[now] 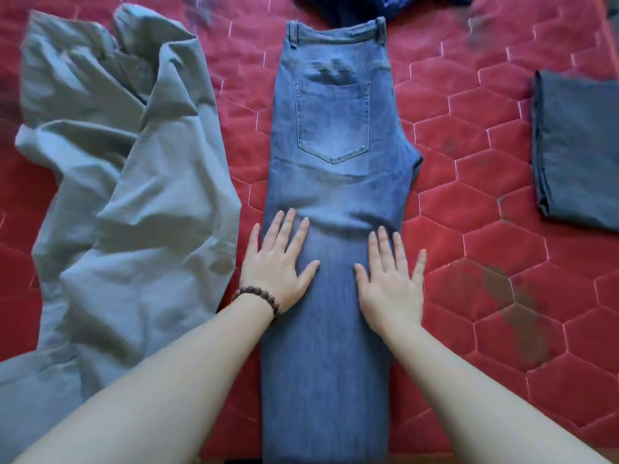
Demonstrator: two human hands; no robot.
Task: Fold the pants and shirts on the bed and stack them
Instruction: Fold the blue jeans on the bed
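The blue jeans (335, 202) lie folded lengthwise in the middle of the bed (485, 229), waistband at the far edge. The left hand (281, 259) and the right hand (392, 279) press flat on them, fingers (385, 242) straight and spread. Crumpled grey pants (127, 195) lie toward the left edge, a folded dark garment (576, 149) toward the right edge.

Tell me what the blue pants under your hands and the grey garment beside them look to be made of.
Blue pants: looks like denim, with a faded wash, contrast stitching round the back pocket and belt loops. Grey garment: seemingly a thin, matte woven cloth, maybe cotton, judging by its sharp, soft creases.
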